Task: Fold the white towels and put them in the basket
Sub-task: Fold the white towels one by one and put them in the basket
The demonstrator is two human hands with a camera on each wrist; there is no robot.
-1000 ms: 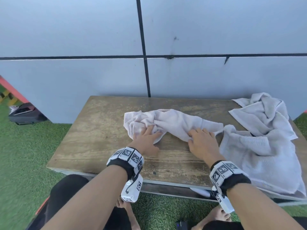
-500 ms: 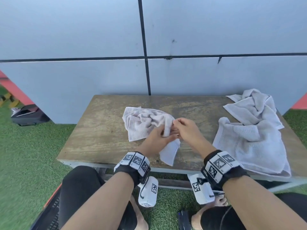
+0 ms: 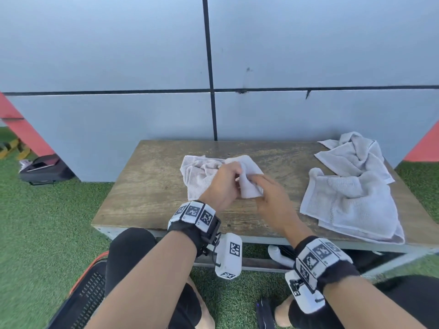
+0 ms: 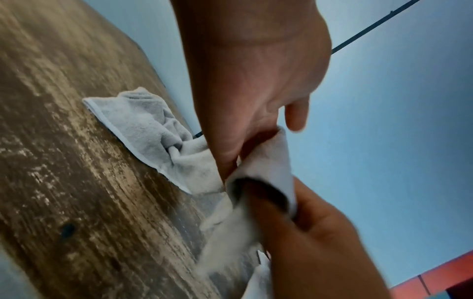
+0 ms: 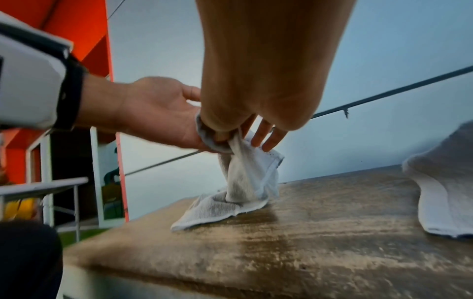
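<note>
A small white towel [image 3: 199, 176] lies crumpled at the middle of the wooden table [image 3: 147, 191], its right part lifted off the wood. My left hand [image 3: 225, 184] pinches that raised fold [image 4: 271, 161] between thumb and fingers. My right hand [image 3: 268, 198] meets it from the right; its thumb and a finger pinch the same fold [image 5: 243, 161], while its other fingers [image 5: 266, 139] stick out straight. The towel's left part [image 4: 143, 129] stays flat on the table. A black slotted basket [image 3: 83, 298] with an orange rim stands on the grass by my left knee.
Larger white towels [image 3: 351, 203] lie heaped on the table's right end, one edge hanging over the front. A grey panelled wall [image 3: 308, 55] stands right behind the table. A dark bag [image 3: 45, 169] sits on the grass at the far left.
Both hands left the flat, spread towel and came together. The towel's right end was gathered toward the middle and is now held up between both hands.
</note>
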